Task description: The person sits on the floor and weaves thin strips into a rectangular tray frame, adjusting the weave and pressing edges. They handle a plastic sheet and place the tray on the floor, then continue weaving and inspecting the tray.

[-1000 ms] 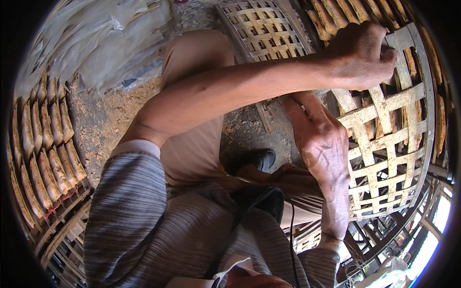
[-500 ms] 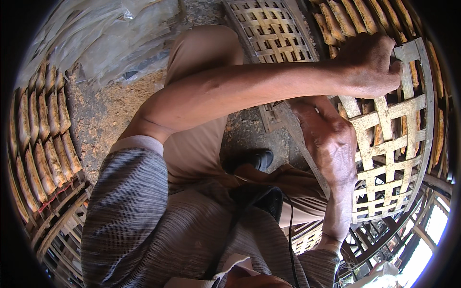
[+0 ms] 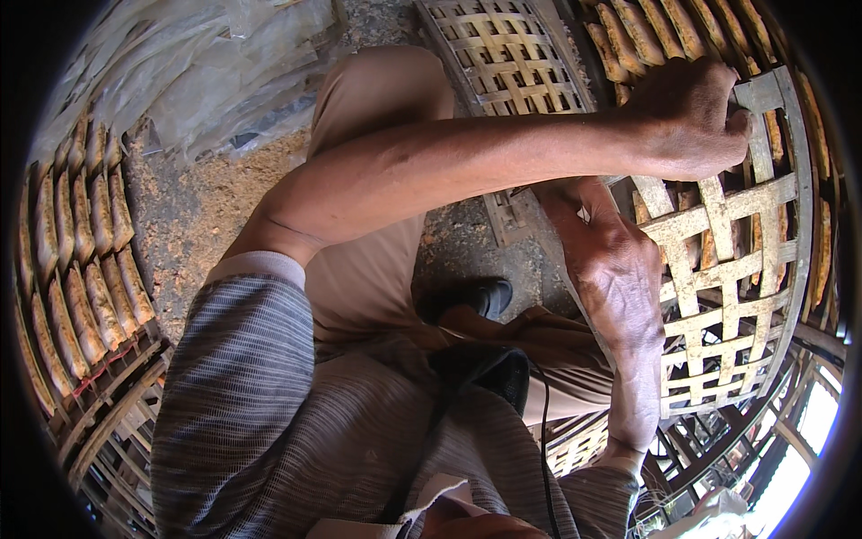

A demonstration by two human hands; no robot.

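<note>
Item 1: woven rack (image 3: 763, 199), pale crossed slats in a grey rim. It sits against my left grip at its far end and spreads to the right of my right grip. Through its gaps I see long brown pieces (image 3: 639, 36), which also lie in rows beyond my left grip.

Item 2: left hand (image 3: 687, 117), reached across. I have it balled tight on the far edge of the rack.

Item 3: right hand (image 3: 615, 256), nearer me, along the rack's left side. Its fingers run under my left forearm (image 3: 431, 166), so I cannot tell whether they clasp the rim.

Item 4: second rack (image 3: 512, 67), left of and beyond my left grip, touched by neither hand.

Item 5: plastic sheets (image 3: 197, 81), heaped well left of both grips.

Step, as I judge it: steadying or placing the rack, 2 hands at 2 spots. The next move, I reckon, calls for a firm left hold, an even tilt and my crossed arms kept from snagging.
</note>
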